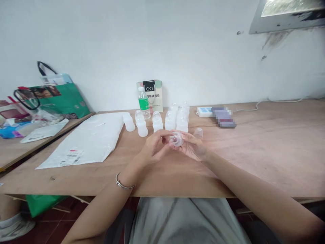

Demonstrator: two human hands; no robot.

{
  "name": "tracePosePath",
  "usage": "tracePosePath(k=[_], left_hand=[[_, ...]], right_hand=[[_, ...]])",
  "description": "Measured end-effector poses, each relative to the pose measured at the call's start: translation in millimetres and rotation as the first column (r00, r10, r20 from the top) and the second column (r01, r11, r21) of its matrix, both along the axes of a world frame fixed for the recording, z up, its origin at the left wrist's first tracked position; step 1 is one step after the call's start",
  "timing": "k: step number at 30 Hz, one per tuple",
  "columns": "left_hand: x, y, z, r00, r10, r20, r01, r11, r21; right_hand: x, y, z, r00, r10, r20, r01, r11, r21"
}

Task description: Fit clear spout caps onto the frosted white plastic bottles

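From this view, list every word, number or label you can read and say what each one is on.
"眼镜" is the only readable part of a line of characters on the small paper bag at the wall; the rest is too blurred.
Green label on the water bottle: too small to read.
Barcode sticker on the white mailer: print too small.
White box with blue marks: unreadable.
Green tote bag: print blurred.

Matt, faintly grained wooden table [266,149]; frosted translucent plastic bottles [157,121] lined up; a clear glossy plastic piece [176,139] between the fingers; smooth white plastic mailer [88,140]; polished metal bangle [124,184] shining
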State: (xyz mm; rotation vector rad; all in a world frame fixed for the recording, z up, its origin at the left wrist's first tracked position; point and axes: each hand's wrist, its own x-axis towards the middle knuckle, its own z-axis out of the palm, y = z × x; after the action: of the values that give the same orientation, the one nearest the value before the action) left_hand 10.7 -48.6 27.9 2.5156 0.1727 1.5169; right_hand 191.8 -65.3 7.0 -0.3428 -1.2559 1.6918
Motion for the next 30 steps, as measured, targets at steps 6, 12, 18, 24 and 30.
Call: tracePosePath(k=[6,12,18,24,30], left_hand=[[-1,-1,5.6,0.995,0.103,-0.013,-0.102,0.990,0.102],[0,-3,5.6,0.992,0.130,-0.006,-0.130,0.991,0.020],[2,3,1.6,0.997,0.012,0.078,0.001,0.986,-0.165],[6,4,-2.0,0.986,-0.034,0.164,0.081,0.953,-0.292],[13,1,-5.6,0.949,-0.101,0.299,0.242,0.841,-0.485]], right_hand=[[1,-5,4,0.997,0.056,0.049,-0.057,0.998,0.021],[-1,1,-4,0.998,0.058,-0.007,-0.058,0.997,-0.042],[-5,-3,-1,0.997,0.083,-0.012,-0.083,0.995,-0.055],[-8,-7,1,0.994,0.105,-0.021,-0.106,0.993,-0.057],[-8,-6,2,0.994,0.099,-0.041,-0.101,0.994,-0.045]])
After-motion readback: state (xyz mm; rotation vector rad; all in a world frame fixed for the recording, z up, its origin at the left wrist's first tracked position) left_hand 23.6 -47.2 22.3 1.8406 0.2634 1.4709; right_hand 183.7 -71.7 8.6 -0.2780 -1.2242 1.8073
